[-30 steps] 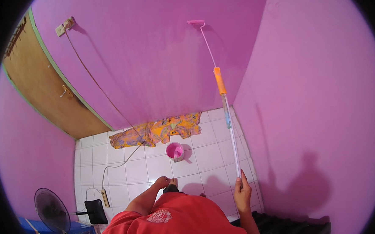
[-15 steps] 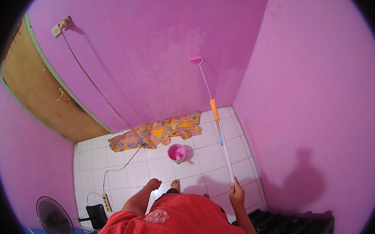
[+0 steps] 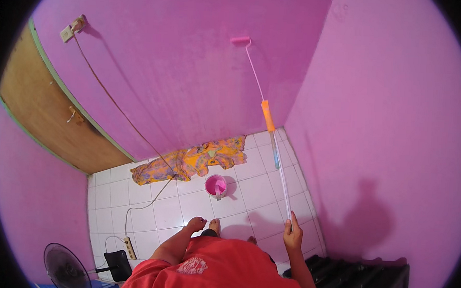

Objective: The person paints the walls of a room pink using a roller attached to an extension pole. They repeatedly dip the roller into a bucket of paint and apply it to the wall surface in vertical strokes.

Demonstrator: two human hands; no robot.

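Note:
My right hand (image 3: 293, 237) is wrapped round the lower end of a long pale pole on a paint roller (image 3: 266, 116). The roller has an orange handle joined to the pole and a thin bent frame. Its pink sleeve rests against the purple-pink wall (image 3: 192, 74), up toward the right corner. My left hand (image 3: 196, 224) hangs low in front of me with its fingers curled and no object visible in them. Ahead of it on the tiles stands a small bucket (image 3: 208, 192) of pink paint, with a paint-covered tool leaning inside.
A patterned orange cloth (image 3: 188, 162) lies along the wall's foot. A cord (image 3: 110, 96) runs from the wall socket (image 3: 67, 33) to a power strip (image 3: 130, 248). A fan (image 3: 67, 268) stands at lower left, a black ridged piece (image 3: 358, 283) at lower right. The wooden door (image 3: 60, 109) is at left.
The roller has gone up the wall, with its orange handle and pole rising too. My right hand has moved slightly up. My left hand has shifted a little right and up.

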